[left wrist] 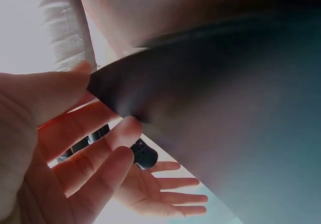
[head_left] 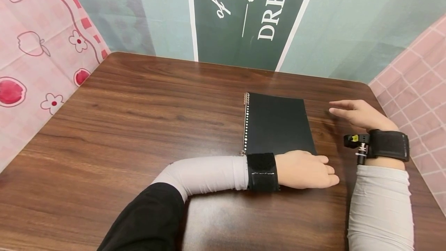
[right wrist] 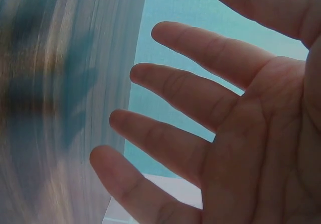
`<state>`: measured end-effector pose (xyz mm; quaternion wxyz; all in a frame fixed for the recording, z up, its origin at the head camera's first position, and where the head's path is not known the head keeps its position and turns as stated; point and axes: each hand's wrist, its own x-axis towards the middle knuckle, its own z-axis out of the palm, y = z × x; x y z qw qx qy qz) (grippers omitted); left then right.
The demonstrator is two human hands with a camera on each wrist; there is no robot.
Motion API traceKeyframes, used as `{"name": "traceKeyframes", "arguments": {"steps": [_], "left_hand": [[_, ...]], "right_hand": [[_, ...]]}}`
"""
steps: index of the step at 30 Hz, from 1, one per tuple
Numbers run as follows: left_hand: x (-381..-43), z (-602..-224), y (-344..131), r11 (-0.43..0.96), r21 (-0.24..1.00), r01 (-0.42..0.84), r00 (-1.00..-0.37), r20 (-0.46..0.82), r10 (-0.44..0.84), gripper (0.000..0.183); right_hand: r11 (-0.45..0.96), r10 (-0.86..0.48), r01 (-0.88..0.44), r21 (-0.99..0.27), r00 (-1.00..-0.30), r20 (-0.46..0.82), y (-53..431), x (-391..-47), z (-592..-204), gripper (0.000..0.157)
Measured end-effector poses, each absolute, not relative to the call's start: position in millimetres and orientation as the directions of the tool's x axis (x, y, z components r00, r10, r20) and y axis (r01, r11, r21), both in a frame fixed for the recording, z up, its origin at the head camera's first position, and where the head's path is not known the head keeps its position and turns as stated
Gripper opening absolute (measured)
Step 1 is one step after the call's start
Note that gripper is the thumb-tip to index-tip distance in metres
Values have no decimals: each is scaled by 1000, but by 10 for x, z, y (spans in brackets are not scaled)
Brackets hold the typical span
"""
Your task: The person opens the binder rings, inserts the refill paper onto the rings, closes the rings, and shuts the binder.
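Observation:
A black spiral-bound notebook [head_left: 278,123] lies closed on the wooden table, with its wire binding [head_left: 246,123] along the left side. My left hand [head_left: 306,169] reaches across its near right corner. In the left wrist view, that corner of the black cover [left wrist: 200,108] sits between the thumb and fingers of my left hand [left wrist: 65,133], which pinch it. My right hand [head_left: 362,113] hovers over the table to the right of the notebook, touching nothing. Seen from the right wrist, my right hand [right wrist: 241,118] has its fingers spread and straight.
The wooden table [head_left: 139,107] extends widely to the left of the notebook. A green and teal backdrop with lettering [head_left: 244,22] stands behind it. Pink fruit-patterned cloth [head_left: 35,49] hangs at left, and a pink tile-patterned surface [head_left: 418,80] borders the right.

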<state>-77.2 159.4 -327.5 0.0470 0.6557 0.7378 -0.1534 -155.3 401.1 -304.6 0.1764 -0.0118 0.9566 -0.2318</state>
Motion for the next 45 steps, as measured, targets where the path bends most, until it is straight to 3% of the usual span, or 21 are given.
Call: {"name": "traceKeyframes", "arguments": {"steps": [45], "left_hand": [[-793, -3514, 1653, 103, -205, 973, -150, -230, 962, 30]], "right_hand": [[835, -128, 58, -547, -947, -296, 4100, -1598, -3231, 66]]}}
